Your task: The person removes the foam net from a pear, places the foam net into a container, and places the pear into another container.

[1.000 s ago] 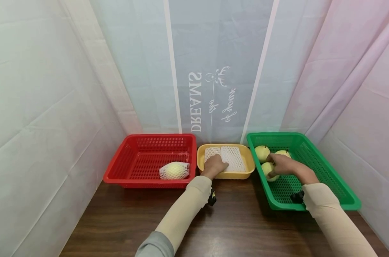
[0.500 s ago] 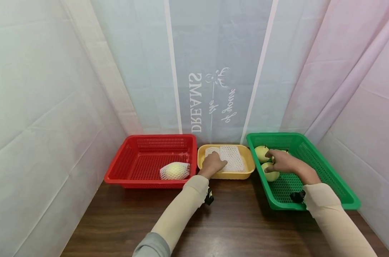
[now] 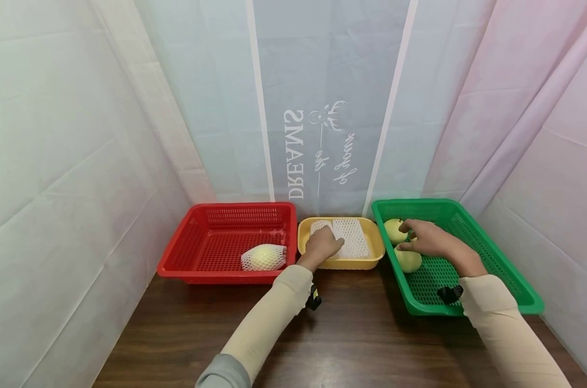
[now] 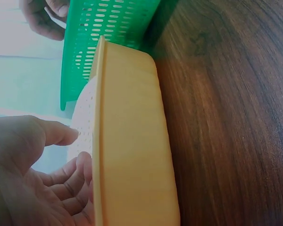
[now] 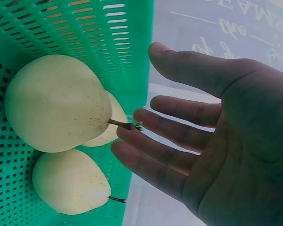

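Note:
In the head view my left hand [image 3: 321, 248] is over the left white foam net [image 3: 321, 225] in the yellow tray [image 3: 339, 264]. The left wrist view shows its thumb apart from loosely bent fingers, with nothing pinched; whether fingertips touch the net is hidden. A second foam net [image 3: 351, 238] lies flat beside it. My right hand [image 5: 217, 127] hovers over the green basket [image 3: 473, 250], fingers spread and holding nothing. Below it are a near pear [image 3: 410, 261], a far pear [image 3: 394, 230] and a third pear [image 5: 114, 120], mostly hidden in the head view.
Left of the tray stands a red basket [image 3: 225, 273], holding one pear in a foam net [image 3: 264, 257]. All three containers sit side by side on a dark wooden table [image 3: 351, 334], with a printed curtain [image 3: 322, 64] behind.
My right hand has lifted off the near pear, its fingers and thumb spreading apart. My left hand stays over the foam net with only a slight shift.

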The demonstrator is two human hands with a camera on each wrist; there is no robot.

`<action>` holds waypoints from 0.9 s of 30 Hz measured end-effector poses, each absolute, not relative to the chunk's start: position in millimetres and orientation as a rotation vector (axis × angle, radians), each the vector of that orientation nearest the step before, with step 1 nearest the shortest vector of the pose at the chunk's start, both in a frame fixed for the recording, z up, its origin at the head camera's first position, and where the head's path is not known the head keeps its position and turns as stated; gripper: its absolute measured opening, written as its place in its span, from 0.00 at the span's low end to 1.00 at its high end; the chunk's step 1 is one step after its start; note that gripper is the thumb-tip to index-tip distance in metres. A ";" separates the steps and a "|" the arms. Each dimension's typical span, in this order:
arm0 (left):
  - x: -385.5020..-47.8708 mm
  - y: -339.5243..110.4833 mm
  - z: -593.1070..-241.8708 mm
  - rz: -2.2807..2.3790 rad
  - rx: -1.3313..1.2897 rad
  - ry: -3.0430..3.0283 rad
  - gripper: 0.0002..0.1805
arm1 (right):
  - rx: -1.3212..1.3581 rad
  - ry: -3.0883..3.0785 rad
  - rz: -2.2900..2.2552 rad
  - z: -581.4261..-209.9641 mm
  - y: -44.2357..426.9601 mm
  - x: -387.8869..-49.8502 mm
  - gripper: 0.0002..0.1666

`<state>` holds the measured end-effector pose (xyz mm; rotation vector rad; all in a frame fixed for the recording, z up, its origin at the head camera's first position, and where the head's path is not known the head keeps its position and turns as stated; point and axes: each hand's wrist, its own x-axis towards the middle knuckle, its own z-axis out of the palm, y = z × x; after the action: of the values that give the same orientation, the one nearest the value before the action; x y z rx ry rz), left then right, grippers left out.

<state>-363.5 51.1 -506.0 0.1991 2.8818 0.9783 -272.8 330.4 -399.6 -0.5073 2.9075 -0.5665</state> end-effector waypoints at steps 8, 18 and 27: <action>-330.0 44.5 -466.8 1.007 0.330 2.881 0.18 | -0.505 2.921 -0.582 -393.0 325.8 -269.9 0.34; -333.7 40.9 -462.3 1.082 0.492 2.878 0.15 | -0.523 2.962 -0.599 -382.7 315.2 -263.0 0.30; -306.6 38.3 -443.1 1.104 0.540 2.938 0.13 | -0.508 2.954 -0.677 -378.2 300.4 -256.3 0.29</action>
<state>-306.6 38.3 -443.1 0.5397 2.9375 1.1039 -256.3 300.4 -378.2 -0.5081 2.9542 -0.6768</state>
